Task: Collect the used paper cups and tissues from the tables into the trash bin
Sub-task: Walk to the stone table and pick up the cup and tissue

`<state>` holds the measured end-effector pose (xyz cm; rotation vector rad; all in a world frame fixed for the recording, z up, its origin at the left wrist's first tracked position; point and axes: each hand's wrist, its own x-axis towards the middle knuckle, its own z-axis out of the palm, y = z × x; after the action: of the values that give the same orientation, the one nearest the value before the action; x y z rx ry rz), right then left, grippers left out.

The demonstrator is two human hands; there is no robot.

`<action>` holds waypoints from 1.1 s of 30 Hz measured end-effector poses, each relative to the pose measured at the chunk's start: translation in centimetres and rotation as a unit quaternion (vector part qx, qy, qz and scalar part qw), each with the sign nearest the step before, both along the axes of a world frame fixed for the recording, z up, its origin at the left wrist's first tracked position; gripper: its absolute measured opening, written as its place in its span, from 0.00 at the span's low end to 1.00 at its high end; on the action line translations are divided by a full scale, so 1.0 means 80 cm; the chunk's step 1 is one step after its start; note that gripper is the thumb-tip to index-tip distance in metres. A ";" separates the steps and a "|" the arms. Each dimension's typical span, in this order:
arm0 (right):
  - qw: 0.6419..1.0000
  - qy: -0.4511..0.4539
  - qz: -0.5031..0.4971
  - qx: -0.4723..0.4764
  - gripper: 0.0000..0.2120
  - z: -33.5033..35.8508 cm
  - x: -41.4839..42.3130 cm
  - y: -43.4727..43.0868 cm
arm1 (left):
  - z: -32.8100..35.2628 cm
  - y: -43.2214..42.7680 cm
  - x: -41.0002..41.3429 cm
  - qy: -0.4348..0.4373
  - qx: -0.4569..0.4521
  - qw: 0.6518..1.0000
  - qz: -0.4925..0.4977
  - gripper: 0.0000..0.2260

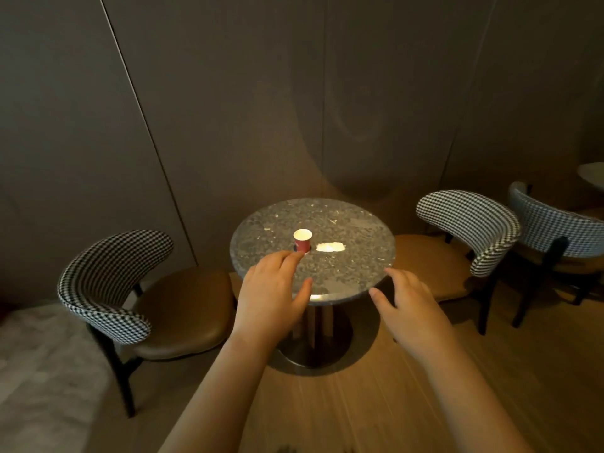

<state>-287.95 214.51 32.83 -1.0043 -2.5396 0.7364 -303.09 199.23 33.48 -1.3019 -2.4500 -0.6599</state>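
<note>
We see a round stone-top table [353,230] on a single pedestal, standing near the dark panelled wall. Red paper cup [302,241] stands upright on the table, left of its centre, mouth up. White tissue [330,247] lies flat on the table just right of the cup, a small gap between them.

Left hand [271,289] is over the table's near-left edge, fingers stretched toward the cup, thumb spread, grasping nothing. Its fingertips line up with the cup's base; we cannot tell if they touch it. Right hand [408,308] hovers at the table's near-right edge, fingers loose and slightly bent, released, holding nothing, well apart from the tissue.

Left chair [108,276], houndstooth back and brown seat, sits left of the table, seat tucked toward it. Right chair [467,223], same pattern, sits right of the table with its seat edge under the tabletop. A third chair [549,230] is farther right of the table, beside a second pale tabletop [591,179] cut off by the frame. Wooden floor [376,403] lies under the table.
</note>
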 end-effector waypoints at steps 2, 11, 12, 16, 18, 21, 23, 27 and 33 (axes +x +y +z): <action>1.000 -0.001 0.009 -0.008 0.26 -0.012 -0.038 0.032 | -0.016 0.027 -0.033 0.002 0.009 1.000 0.007 0.21; 0.996 -0.066 0.026 -0.047 0.26 -0.095 -0.230 0.162 | -0.091 0.153 -0.215 -0.035 -0.010 0.999 0.007 0.19; 0.996 -0.073 0.020 -0.050 0.25 -0.107 -0.251 0.177 | -0.099 0.169 -0.237 -0.038 -0.014 0.999 -0.002 0.19; 0.991 -0.109 -0.019 -0.081 0.24 -0.152 -0.327 0.235 | -0.134 0.227 -0.318 -0.065 -0.036 0.997 -0.035 0.16; 0.985 -0.125 -0.037 -0.110 0.24 -0.173 -0.358 0.257 | -0.155 0.252 -0.352 -0.074 -0.053 0.994 -0.056 0.15; 0.979 -0.157 -0.042 -0.123 0.24 -0.208 -0.387 0.284 | -0.190 0.286 -0.397 -0.123 -0.087 0.987 -0.062 0.15; 0.974 -0.174 -0.044 -0.136 0.23 -0.228 -0.399 0.298 | -0.212 0.304 -0.419 -0.188 -0.096 0.976 -0.048 0.15; 0.965 -0.187 -0.057 -0.177 0.23 -0.257 -0.429 0.330 | -0.250 0.334 -0.442 -0.266 -0.108 0.957 -0.039 0.15; 0.979 -0.137 -0.043 -0.146 0.19 -0.284 -0.489 0.374 | -0.268 0.377 -0.470 -0.282 -0.125 0.951 0.006 0.16</action>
<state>-327.03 244.42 10.12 -1.3870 -2.6442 1.0324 -340.68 229.40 12.04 -1.3242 -3.0830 -0.8327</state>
